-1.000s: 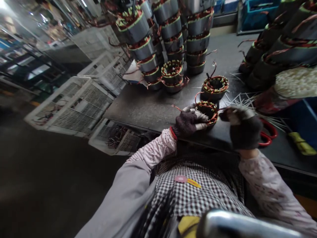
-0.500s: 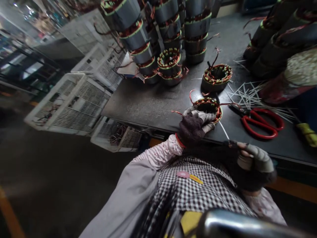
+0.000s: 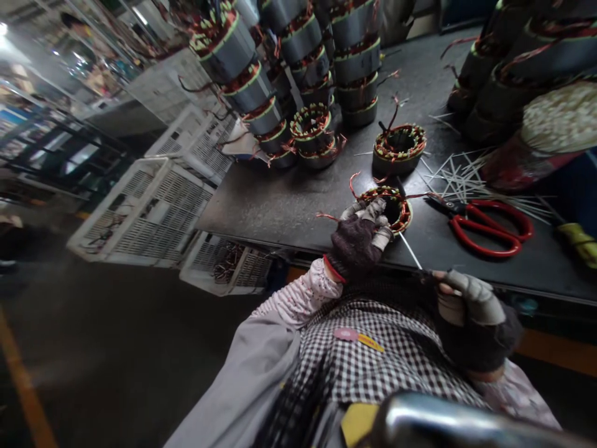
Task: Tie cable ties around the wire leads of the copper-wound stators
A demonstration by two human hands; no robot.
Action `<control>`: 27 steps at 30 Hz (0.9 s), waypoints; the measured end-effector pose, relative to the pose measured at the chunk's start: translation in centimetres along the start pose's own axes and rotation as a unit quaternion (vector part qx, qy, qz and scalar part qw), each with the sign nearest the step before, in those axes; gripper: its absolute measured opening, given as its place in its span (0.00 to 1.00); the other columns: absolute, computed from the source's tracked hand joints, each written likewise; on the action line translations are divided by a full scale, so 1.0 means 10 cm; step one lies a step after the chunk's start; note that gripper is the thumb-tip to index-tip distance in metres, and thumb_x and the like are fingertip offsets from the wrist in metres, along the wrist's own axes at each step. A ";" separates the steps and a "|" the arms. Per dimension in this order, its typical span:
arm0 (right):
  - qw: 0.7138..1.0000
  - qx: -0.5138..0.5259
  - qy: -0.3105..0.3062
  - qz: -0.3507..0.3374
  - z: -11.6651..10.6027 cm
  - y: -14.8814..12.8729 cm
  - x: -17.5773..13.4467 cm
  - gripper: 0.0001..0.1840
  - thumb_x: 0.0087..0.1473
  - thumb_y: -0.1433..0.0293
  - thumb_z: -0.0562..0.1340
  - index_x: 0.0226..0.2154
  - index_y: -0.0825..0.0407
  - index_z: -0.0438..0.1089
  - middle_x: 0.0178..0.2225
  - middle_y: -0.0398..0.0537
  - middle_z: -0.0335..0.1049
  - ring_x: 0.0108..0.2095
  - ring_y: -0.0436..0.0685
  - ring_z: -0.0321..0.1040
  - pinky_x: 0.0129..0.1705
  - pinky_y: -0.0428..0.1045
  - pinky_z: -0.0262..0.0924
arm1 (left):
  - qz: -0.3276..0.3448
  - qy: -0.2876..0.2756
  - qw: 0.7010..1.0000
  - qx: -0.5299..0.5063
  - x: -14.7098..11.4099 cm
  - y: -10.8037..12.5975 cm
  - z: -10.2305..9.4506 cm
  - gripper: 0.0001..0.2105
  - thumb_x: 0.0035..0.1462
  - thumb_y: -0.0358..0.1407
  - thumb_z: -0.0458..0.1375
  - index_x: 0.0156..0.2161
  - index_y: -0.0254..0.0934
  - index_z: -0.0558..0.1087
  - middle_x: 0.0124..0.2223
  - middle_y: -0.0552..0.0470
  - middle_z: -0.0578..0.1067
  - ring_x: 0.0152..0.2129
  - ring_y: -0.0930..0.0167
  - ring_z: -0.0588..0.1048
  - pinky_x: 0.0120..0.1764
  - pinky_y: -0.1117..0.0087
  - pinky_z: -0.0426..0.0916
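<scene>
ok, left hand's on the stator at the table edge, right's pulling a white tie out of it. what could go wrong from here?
1. The stator sits close to the table edge; a hard pull by the right hand on the white tie might drag it off if the left hand slips.
2. Loose copper leads stick up beside the left hand and may snag the glove.
3. The red scissors lie open-bladed near the pulling path.

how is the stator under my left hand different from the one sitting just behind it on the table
The near stator is gripped at its rim by the left hand, with a white tie running from it to the right hand. The far stator stands free and untouched, farther from the table edge. Both are short rings with copper windings, lying flat.
</scene>
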State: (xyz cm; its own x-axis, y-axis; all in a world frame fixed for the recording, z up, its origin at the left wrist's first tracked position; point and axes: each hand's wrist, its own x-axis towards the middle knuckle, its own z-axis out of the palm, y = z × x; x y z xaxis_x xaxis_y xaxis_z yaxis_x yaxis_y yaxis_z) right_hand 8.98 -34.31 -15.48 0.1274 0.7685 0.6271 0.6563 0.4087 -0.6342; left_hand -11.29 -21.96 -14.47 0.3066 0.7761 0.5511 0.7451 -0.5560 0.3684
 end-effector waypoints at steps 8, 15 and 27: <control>0.991 0.119 -0.045 -0.040 0.32 0.13 0.40 0.17 0.66 0.72 0.66 0.54 0.40 0.81 0.45 0.47 0.87 0.43 0.58 0.85 0.45 0.53 0.81 | -0.119 -0.008 0.974 -0.191 0.03 0.01 0.11 0.10 0.68 0.35 0.68 0.53 0.39 0.83 0.55 0.43 0.87 0.53 0.60 0.87 0.61 0.52 0.82; 0.931 0.228 -0.134 0.250 0.30 0.11 0.72 0.18 0.55 0.51 0.77 0.39 0.45 0.81 0.31 0.41 0.82 0.29 0.56 0.78 0.35 0.54 0.75 | -0.130 -0.023 0.959 -0.251 0.03 0.02 0.06 0.06 0.61 0.32 0.75 0.42 0.44 0.87 0.44 0.53 0.89 0.47 0.63 0.87 0.70 0.47 0.73; 0.975 0.072 -0.140 0.159 0.28 0.04 0.85 0.14 0.62 0.53 0.71 0.42 0.45 0.82 0.35 0.47 0.85 0.34 0.62 0.82 0.45 0.61 0.80 | -0.076 -0.043 0.977 -0.192 0.10 0.05 -0.08 0.07 0.64 0.32 0.72 0.46 0.44 0.86 0.46 0.55 0.90 0.48 0.67 0.87 0.69 0.52 0.73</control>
State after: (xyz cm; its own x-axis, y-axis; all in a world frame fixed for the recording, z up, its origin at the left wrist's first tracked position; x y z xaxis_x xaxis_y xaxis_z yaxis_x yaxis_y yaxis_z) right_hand 8.25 -26.26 -11.71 0.0861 0.9635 0.2533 0.5022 0.1777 -0.8463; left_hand -11.07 -21.72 -13.18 0.2711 0.8710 0.4097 0.5128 -0.4909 0.7043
